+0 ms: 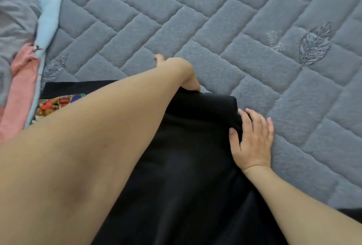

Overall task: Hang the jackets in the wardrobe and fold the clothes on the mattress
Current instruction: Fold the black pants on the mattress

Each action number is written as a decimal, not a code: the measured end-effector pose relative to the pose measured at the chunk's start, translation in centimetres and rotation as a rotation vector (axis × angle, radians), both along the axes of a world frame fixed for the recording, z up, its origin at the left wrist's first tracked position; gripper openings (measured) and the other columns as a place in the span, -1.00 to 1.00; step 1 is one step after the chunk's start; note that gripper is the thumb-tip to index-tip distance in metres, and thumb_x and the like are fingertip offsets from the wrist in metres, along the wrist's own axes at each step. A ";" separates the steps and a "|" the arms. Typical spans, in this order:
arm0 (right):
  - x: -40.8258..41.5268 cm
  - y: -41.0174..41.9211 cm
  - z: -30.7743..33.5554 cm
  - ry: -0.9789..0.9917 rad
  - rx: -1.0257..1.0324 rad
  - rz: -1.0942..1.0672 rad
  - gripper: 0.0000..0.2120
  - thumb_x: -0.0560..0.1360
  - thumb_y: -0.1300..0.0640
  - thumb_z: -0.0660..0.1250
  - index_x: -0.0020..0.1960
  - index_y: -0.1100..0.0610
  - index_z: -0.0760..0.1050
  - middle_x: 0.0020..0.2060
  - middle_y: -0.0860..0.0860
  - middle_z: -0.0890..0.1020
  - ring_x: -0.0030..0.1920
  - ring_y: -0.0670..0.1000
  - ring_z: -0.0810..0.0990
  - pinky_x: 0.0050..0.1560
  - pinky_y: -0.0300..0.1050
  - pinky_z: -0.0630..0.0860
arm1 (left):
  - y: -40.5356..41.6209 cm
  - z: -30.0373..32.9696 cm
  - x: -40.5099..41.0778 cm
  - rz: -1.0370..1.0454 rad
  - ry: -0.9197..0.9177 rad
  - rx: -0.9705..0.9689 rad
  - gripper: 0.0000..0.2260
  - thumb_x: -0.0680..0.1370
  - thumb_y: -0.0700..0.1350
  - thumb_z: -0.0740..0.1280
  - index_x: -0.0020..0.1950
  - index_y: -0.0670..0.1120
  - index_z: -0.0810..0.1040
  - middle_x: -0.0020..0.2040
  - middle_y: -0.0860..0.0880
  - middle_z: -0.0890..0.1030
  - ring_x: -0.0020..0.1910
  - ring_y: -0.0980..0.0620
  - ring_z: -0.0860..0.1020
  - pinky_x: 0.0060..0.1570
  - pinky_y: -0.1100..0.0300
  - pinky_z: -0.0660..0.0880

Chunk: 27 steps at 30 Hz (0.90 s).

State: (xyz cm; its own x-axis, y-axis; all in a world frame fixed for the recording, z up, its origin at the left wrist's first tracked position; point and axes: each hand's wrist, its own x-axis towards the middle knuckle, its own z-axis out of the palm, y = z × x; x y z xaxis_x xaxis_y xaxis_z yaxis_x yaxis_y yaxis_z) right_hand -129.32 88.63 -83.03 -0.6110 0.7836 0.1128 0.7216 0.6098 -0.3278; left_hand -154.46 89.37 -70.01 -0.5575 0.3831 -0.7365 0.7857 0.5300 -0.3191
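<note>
A view looks straight down at a grey quilted mattress [225,19], stitched in a brick-like pattern with a few embroidered leaf shapes, filling most of the frame. A black garment [186,166] lies flat on it, spreading from the centre down to the bottom edge, with its far edge folded over just below the middle of the frame.

The person's left hand [182,72] sits near the centre of the frame, at the far edge of the black garment. The long bare forearm crosses the picture from the lower left and hides most of the hand, so whether the fingers are gripping the cloth or simply pressing on it cannot be told; one fingertip pokes out above the wrist.

The right hand [252,139] lies to the right of centre, fingers straight and slightly spread, palm down. It rests along the right edge of the black garment, with the thumb on the dark cloth and the outer fingers reaching onto the mattress.

At the left edge, just above the forearm, a small patch of colourful patterned fabric [56,103] shows in red, gold and green, lying against the black cloth. In the upper left corner sits a heap of clothes [25,29] in grey, pink and pale blue.
</note>
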 end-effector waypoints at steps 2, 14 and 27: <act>0.1 0.0 0.0 0.006 -0.001 -0.005 -0.46 0.55 -0.10 0.09 0.44 0.13 0.36 0.35 0.08 0.42 0.41 0.12 0.34 0.54 0.18 -0.01 | 0.2 0.2 -0.1 0.072 -0.183 0.088 -0.67 0.59 0.12 0.22 0.24 -0.06 0.47 0.29 -0.13 0.51 0.15 -0.16 0.51 0.21 -0.08 0.39; 0.2 0.1 -0.4 0.114 -0.017 -0.023 -0.65 0.57 -0.06 0.12 0.13 0.20 0.44 0.32 0.11 0.47 0.40 0.09 0.34 0.54 0.13 0.01 | -2.5 -6.8 1.7 -0.014 0.017 0.893 -0.46 0.63 0.23 -0.03 0.56 0.03 0.08 0.59 -0.01 0.03 0.58 -0.07 -0.10 0.41 -0.31 -0.37; 0.1 0.3 -1.2 0.091 0.074 0.002 -0.74 0.57 0.01 0.16 -0.11 0.22 0.41 0.30 0.18 0.46 0.36 0.17 0.34 0.52 0.20 0.05 | -21.9 -10.1 9.4 0.056 0.092 0.713 -0.44 0.63 0.26 -0.13 0.61 0.14 -0.09 0.63 0.03 -0.12 0.60 -0.05 -0.20 0.45 -0.39 -0.19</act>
